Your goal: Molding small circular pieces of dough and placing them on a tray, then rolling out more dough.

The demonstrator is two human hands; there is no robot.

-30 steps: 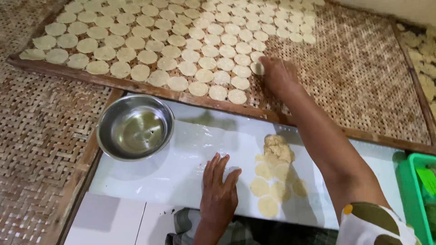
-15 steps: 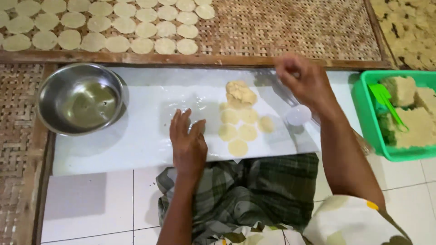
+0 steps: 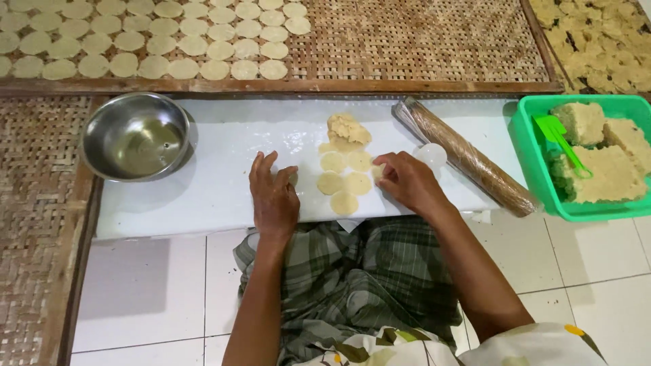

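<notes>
Cut off and covered
The far woven tray runs past the top edge; the right hand hides one dough disc's edge.

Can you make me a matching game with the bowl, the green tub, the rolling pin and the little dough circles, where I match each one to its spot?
Things:
1. metal bowl
2. green tub
3. rolling pin
4. cut dough circles

Places:
A. far right, holding dough blocks
B. between the two hands
C. left end of the white board
D. lying slanted, right of the right hand

Pairs: 1-C, 2-A, 3-D, 4-B
</notes>
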